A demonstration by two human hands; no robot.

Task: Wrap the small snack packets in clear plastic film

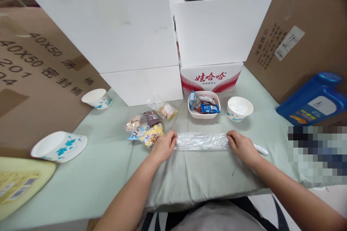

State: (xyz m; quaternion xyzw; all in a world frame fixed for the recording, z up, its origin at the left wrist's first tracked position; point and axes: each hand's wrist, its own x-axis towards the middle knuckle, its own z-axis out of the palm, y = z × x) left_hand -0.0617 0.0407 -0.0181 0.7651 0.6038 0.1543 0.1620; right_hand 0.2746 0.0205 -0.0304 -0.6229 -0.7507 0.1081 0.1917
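Observation:
A clear, crinkled plastic bag [202, 142], folded into a long strip, lies stretched across the table in front of me. My left hand [166, 145] pinches its left end, and my right hand [242, 148] pinches the right end. Close beyond my left hand sits a pile of wrapped snacks, with a yellow snack packet [152, 135] nearest the fingers. Partly hidden behind my right hand is a white handle-like object [260, 149] whose kind I cannot make out. Past the strip stands a pale plastic bowl [204, 115] holding several small wrapped snacks.
Paper bowls with blue leaf prints stand at the right [240, 108] and left. A blue bottle [311, 99] leans at the right, and a yellow container [24, 184] sits front left. White and brown cartons [211, 79] wall the table; a person's head shows behind.

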